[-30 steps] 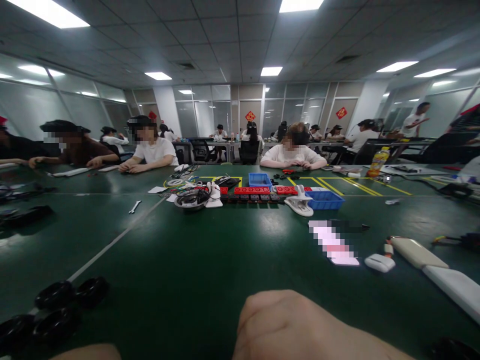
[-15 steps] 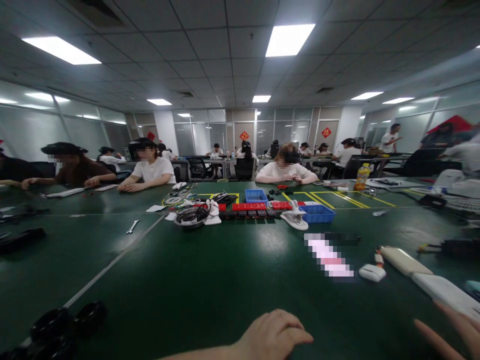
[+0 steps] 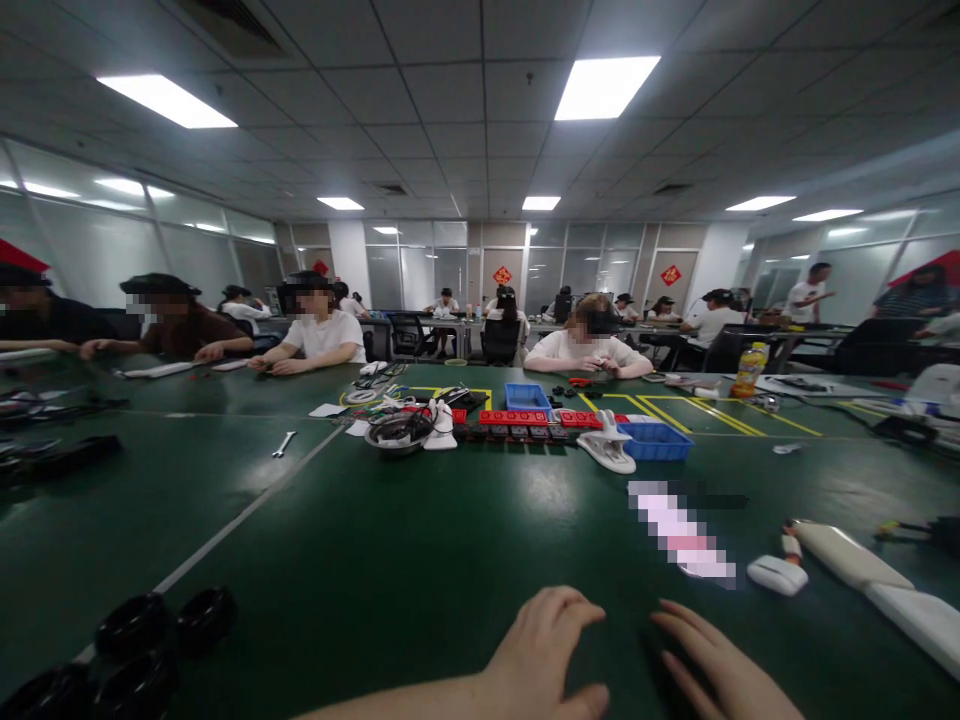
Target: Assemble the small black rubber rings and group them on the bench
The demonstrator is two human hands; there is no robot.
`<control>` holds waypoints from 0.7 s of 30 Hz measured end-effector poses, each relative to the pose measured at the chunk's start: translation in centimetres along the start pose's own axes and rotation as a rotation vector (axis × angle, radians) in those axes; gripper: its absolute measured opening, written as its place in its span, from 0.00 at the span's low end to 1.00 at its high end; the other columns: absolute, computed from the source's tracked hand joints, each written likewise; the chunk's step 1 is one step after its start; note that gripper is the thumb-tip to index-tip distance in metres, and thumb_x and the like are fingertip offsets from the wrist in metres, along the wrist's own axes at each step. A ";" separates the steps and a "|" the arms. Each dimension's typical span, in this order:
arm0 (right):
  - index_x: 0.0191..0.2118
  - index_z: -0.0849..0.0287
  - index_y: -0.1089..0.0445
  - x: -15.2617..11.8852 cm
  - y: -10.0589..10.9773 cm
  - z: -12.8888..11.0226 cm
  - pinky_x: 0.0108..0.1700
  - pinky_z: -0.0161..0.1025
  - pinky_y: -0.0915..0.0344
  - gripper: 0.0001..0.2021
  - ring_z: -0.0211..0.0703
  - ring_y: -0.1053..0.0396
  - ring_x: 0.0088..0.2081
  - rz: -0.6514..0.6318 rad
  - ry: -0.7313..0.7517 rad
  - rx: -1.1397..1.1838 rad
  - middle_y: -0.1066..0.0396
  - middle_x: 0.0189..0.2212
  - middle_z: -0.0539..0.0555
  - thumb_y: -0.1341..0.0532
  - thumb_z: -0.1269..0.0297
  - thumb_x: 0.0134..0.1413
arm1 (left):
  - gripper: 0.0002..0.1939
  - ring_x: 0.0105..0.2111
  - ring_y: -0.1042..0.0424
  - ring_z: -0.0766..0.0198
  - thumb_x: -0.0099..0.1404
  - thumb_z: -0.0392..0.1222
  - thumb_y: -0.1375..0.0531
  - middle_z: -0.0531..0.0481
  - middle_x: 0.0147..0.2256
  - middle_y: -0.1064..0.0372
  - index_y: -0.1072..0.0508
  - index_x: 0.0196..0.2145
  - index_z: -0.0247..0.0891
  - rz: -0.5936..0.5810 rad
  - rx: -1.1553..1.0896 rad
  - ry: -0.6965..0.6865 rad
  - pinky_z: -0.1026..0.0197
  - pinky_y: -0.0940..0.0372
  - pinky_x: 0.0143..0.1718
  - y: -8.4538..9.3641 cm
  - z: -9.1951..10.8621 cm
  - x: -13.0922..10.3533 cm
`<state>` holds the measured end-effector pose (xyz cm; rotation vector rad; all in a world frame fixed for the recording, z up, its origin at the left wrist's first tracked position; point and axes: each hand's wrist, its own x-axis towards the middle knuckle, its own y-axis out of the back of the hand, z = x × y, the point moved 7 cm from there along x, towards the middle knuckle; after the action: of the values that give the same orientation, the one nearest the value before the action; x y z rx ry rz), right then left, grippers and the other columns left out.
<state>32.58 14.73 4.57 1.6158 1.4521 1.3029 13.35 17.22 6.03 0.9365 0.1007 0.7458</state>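
My left hand is low over the green table, its fingers bent and its thumb apart, with nothing visible in it. To its right is my right hand, fingers stretched out and holding nothing that shows. A gap of green tabletop separates the two hands. Nearest to my right hand are a pixelated pink and white slab, a white earbud case and a long cream-and-white object that I cannot name.
Several black rings lie at the lower left, and a wrench farther back. Mid-table are a bowl of cables, red and black blocks, a white stand and blue bins. Several people sit around the table.
My right hand has come in from the right edge toward my left hand. My left thumb now shows apart from the fingers. The view has shifted, so most things appear farther right.
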 end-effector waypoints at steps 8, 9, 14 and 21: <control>0.53 0.62 0.39 7.4 -3.8 -11.8 0.55 0.47 0.44 0.20 0.48 0.44 0.55 -0.154 0.309 0.037 0.43 0.55 0.60 0.54 0.60 0.59 | 0.40 0.59 0.62 0.48 0.51 0.60 0.44 0.40 0.60 0.58 0.47 0.57 0.38 -0.091 0.185 0.378 0.40 0.69 0.57 1.9 -5.5 -1.5; 0.53 0.62 0.39 8.1 -4.2 -12.5 0.56 0.48 0.45 0.20 0.48 0.45 0.55 -0.150 0.339 0.034 0.43 0.55 0.60 0.54 0.61 0.59 | 0.41 0.59 0.60 0.47 0.50 0.61 0.44 0.40 0.59 0.57 0.46 0.57 0.38 -0.081 0.199 0.369 0.40 0.70 0.57 2.2 -5.7 -1.5; 0.53 0.61 0.40 10.1 -5.5 -15.2 0.56 0.51 0.47 0.19 0.47 0.46 0.56 -0.088 0.460 0.085 0.42 0.54 0.59 0.54 0.64 0.59 | 0.42 0.56 0.52 0.48 0.49 0.56 0.42 0.42 0.56 0.49 0.51 0.59 0.42 0.067 0.278 0.342 0.41 0.69 0.57 3.5 -6.5 0.3; 0.56 0.61 0.45 10.8 -6.3 -15.1 0.54 0.48 0.42 0.20 0.46 0.41 0.53 -0.011 0.466 0.191 0.39 0.52 0.59 0.53 0.66 0.57 | 0.30 0.51 0.46 0.53 0.51 0.43 0.44 0.47 0.51 0.41 0.42 0.53 0.44 0.122 0.242 0.328 0.47 0.63 0.58 4.2 -8.3 1.7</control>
<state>15.43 23.86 6.92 1.4747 1.9066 1.6529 9.16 25.60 4.61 1.0497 0.4325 1.0124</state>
